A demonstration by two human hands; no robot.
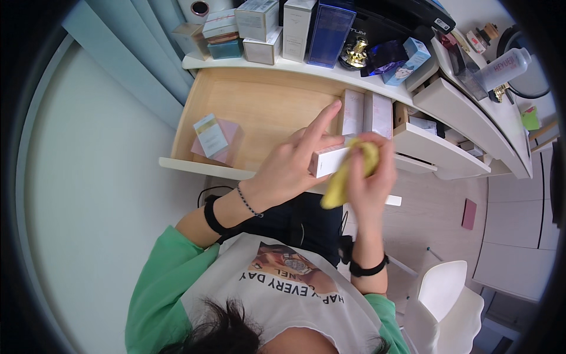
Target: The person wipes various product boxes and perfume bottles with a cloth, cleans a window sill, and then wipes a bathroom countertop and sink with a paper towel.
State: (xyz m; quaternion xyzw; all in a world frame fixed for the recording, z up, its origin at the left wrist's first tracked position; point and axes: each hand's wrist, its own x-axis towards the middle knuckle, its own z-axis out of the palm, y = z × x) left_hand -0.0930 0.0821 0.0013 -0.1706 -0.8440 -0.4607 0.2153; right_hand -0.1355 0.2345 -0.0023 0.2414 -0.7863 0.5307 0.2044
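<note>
A small white carton (329, 160) is gripped in my left hand (289, 161), whose index finger points away from it. My right hand (373, 177) holds a bunched yellow cloth (340, 186) against the carton's right end; the hand and cloth are slightly blurred. Both hands are over the front part of a pulled-out wooden drawer (269, 99). Inside the drawer at the left, a white and gold box (211, 136) lies on a pink box (232, 137). Two pale boxes with pinkish marks, one (353, 110) beside the other (379, 113), lie at its right end.
Cosmetic boxes, including a tall blue box (330, 33), line the white desktop (327, 75) beyond the drawer. A second drawer (442, 144) stands partly open at the right. A white chair (442, 292) is at the lower right, and a curtain (146, 53) hangs at the left.
</note>
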